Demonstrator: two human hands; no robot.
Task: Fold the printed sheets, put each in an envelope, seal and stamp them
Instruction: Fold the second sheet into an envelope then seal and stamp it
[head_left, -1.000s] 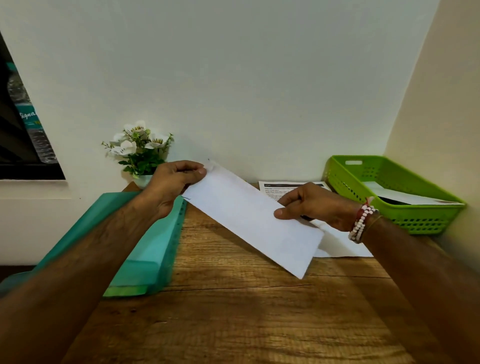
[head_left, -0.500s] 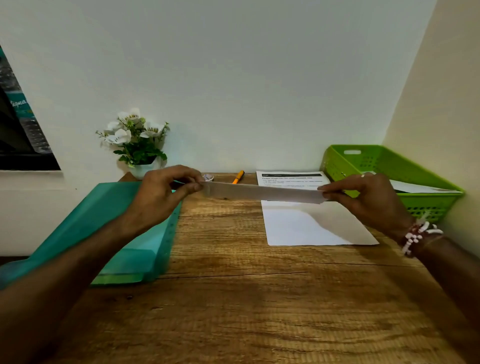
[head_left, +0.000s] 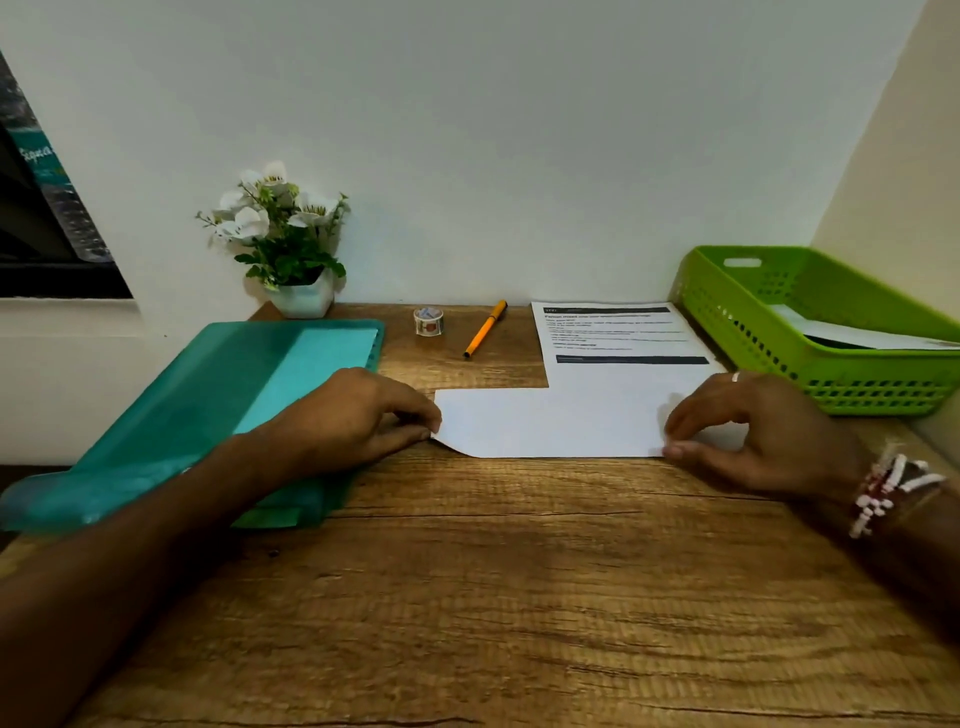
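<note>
A long white envelope (head_left: 550, 423) lies flat on the wooden desk (head_left: 493, 597), partly over the lower part of a printed sheet (head_left: 615, 332). My left hand (head_left: 358, 421) pinches the envelope's left end, where the corner curls up a little. My right hand (head_left: 748, 436) pinches its right end between thumb and fingers. A small roll of stamps (head_left: 428, 321) and an orange pen (head_left: 485, 328) sit at the back of the desk.
A teal plastic folder (head_left: 218, 410) lies on the left under my left forearm. A green basket (head_left: 831, 332) holding white paper stands at the right against the wall. A white pot of flowers (head_left: 291, 244) is at the back left.
The envelope came down from the air, where both hands held it level, and now lies flat on the desk. Both hands lowered with it, still at its ends.
</note>
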